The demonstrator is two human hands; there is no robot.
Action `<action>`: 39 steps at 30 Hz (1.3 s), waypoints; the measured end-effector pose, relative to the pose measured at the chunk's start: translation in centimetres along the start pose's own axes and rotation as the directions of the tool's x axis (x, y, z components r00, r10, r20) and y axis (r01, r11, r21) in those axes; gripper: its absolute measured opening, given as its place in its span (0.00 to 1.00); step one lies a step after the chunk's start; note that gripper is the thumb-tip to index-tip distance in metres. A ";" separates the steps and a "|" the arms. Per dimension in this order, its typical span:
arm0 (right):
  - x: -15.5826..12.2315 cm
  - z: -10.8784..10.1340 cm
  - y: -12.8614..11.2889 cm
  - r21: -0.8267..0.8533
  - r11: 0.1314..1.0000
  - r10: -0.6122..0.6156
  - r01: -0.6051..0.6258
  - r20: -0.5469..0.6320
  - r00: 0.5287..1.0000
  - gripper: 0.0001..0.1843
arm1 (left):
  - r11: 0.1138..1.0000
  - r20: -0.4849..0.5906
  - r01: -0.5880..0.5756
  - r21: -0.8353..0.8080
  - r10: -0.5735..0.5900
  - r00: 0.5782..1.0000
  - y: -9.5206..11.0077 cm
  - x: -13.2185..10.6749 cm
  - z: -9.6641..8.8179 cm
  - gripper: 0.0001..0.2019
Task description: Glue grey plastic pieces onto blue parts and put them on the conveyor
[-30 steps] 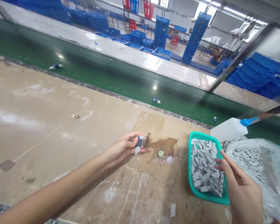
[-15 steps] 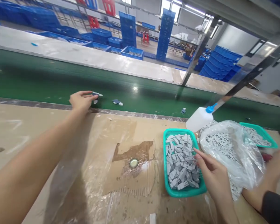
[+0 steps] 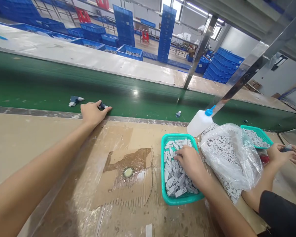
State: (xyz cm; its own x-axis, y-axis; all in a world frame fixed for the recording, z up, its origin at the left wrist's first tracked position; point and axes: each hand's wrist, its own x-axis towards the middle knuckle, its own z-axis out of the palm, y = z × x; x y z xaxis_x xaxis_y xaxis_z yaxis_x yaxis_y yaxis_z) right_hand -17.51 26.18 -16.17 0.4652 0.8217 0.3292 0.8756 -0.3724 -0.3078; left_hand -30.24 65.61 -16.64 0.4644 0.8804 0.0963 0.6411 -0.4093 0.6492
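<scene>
My left hand reaches over the metal edge of the table, and its fingertips pinch a small dark blue piece on the green conveyor belt. A similar blue and white piece lies on the belt just left of that hand. My right hand rests in a teal plastic basket, fingers down among many grey-white blocks. Whether it holds one is hidden.
A clear bag of grey pieces and a white bottle with a blue cap stand right of the basket. A co-worker's hands work beside a second teal basket. Stacked blue crates fill the background beyond the belt.
My left hand has moved from above the cardboard forward to the belt, taking the dark piece there. My right hand has dropped into the basket. The view has turned left.
</scene>
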 end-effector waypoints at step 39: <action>-3.6 5.7 -13.6 0.271 0.957 -0.062 0.100 -0.142 0.988 0.17 | 0.009 0.509 0.513 -0.858 0.152 0.847 -1.5 -24.0 -6.5 0.15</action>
State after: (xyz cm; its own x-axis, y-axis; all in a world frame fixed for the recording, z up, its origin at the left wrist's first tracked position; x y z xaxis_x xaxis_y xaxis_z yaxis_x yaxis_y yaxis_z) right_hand -31.83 30.71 -18.28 0.4234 0.7735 0.4716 0.8491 -0.1574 -0.5042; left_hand -46.39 46.64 -15.02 0.8019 0.5618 -0.2035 -0.2801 0.6542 0.7026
